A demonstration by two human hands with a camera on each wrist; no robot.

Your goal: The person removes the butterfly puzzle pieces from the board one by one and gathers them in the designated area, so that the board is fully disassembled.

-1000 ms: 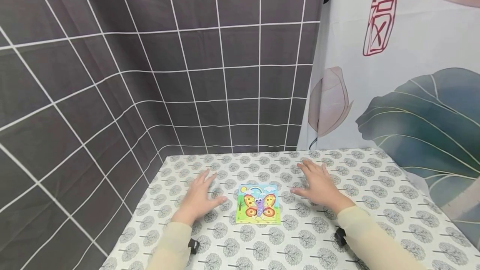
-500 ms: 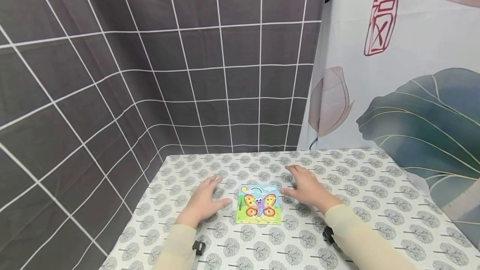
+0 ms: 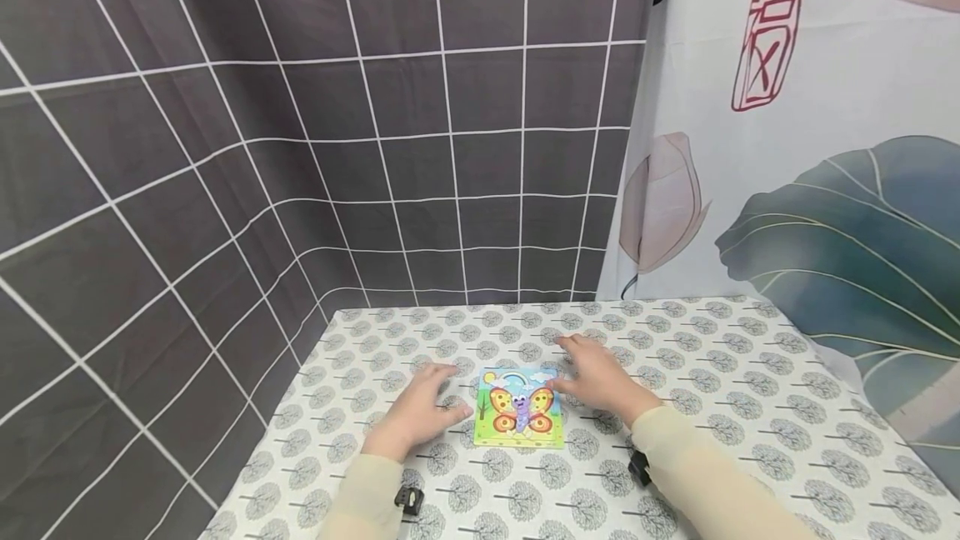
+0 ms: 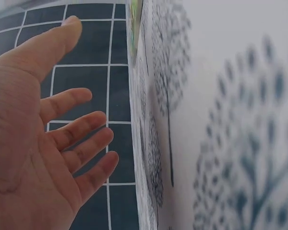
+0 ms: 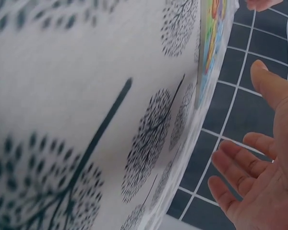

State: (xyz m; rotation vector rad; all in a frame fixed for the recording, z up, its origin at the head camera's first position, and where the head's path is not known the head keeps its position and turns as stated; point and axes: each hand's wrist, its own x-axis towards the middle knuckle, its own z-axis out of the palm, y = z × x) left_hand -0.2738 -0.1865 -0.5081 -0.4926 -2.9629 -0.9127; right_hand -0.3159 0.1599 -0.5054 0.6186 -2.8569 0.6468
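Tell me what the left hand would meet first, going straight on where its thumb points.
Probably the butterfly board; how high the left hand hovers is unclear, so it might pass over.

The left sleeve (image 3: 363, 497) and right sleeve (image 3: 705, 469) were long and pale cream, reaching the wrists. A small, boxy black wrist camera (image 3: 409, 500) jutted beside the left one; a second black camera (image 3: 639, 467) showed by the right. The left hand (image 3: 417, 413) and right hand (image 3: 602, 378) were bare.
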